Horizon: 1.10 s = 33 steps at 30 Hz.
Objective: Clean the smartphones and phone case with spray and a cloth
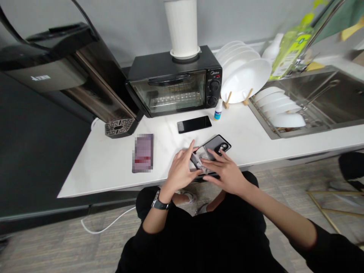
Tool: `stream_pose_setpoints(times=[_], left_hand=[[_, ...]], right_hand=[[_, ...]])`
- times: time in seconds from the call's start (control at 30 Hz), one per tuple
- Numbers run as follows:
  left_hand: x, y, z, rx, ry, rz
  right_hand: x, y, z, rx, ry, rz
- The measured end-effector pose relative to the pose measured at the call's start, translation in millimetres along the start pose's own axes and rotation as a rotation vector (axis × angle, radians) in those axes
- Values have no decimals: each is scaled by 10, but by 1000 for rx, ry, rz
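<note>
A phone (214, 142) lies back up near the counter's front edge, its round camera bump toward the upper right. A crumpled greyish cloth (202, 152) rests over its lower left part, between my hands. My left hand (181, 168) is at the left end of the phone, thumb and index finger spread apart beside the cloth. From the right, my right hand (226, 170) reaches over with fingers stretched and apart, fingertips on the cloth and phone. Behind lies a second phone (195, 124) with a dark screen. A small spray bottle (218, 110) stands beside it.
A blurred-out phone-like item (143, 153) lies on the white counter (99, 167) at left. Behind are a coffee machine (85, 76), a toaster oven (173, 89) with a white pot (183, 28), and racked plates (246, 79). A sink (335, 91) with stacked bowls is at right.
</note>
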<state>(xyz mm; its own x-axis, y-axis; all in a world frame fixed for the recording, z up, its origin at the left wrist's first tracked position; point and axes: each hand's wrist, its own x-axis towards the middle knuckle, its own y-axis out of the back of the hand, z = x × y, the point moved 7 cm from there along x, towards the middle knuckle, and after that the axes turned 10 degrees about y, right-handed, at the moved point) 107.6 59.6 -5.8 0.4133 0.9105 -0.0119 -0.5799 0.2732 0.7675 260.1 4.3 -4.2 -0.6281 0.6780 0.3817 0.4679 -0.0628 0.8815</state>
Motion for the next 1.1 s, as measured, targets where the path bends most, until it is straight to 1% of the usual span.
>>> stream_pose_setpoints(times=[0.07, 0.13, 0.17, 0.2, 0.23, 0.27, 0.37, 0.4, 0.43, 0.47, 0.5, 0.57, 0.63, 0.67, 0.7, 0.73, 0.77, 0.8, 0.87, 0.93, 0.97, 1.0, 1.03, 1.1], left_hand=[[9, 3, 17, 5, -9, 3], [21, -3, 32, 13, -18, -1], [25, -5, 38, 16, -22, 1], [28, -8, 42, 16, -28, 3], [29, -12, 44, 17, -34, 5], [27, -14, 39, 18, -34, 11], [11, -27, 0, 28, -11, 17], [3, -28, -14, 32, -2, 18], [-4, -28, -22, 34, 2, 21], [-10, -25, -21, 30, -2, 22], [-14, -21, -13, 24, -10, 22], [-8, -10, 9, 12, -21, 25], [12, -5, 32, 10, -22, 22], [23, -5, 40, 13, -21, 22], [32, -7, 47, 15, -21, 21], [38, -11, 51, 15, -22, 21], [40, -13, 49, 15, -22, 24], [37, -16, 42, 12, -20, 28], [20, -22, 17, 4, -12, 32], [-6, -21, -10, 1, -1, 38], [-17, -18, -17, 1, 1, 40], [-24, -15, -17, 2, 0, 41], [-27, -11, -12, 2, -3, 41], [-19, -7, 13, -3, -17, 33]], right_hand=[[-161, 188, 306, -88, -75, 11], [-254, 343, 613, -206, -177, 54], [-254, 373, 708, -251, -220, 74], [-220, 360, 741, -272, -245, 90], [-154, 305, 704, -268, -244, 99], [-65, 213, 601, -239, -215, 96], [188, -96, 82, -93, -49, 54], [224, -153, -65, -58, -8, 39], [226, -176, -155, -36, 15, 21], [194, -161, -175, -30, 17, 6], [135, -113, -127, -39, 3, -3], [-27, 47, 129, -96, -59, -7], [-163, 232, 462, -195, -157, 31], [-192, 295, 590, -242, -204, 58], [-184, 318, 664, -272, -239, 82], [-138, 293, 669, -277, -252, 98], [-58, 221, 602, -252, -234, 100], [42, 116, 474, -202, -191, 91], [223, -94, 127, -79, -77, 67], [281, -192, -136, 5, -5, 46], [250, -184, -177, 19, -2, 36], [184, -143, -151, 14, -17, 25], [92, -75, -66, -7, -44, 13], [-108, 110, 221, -93, -122, 14]])
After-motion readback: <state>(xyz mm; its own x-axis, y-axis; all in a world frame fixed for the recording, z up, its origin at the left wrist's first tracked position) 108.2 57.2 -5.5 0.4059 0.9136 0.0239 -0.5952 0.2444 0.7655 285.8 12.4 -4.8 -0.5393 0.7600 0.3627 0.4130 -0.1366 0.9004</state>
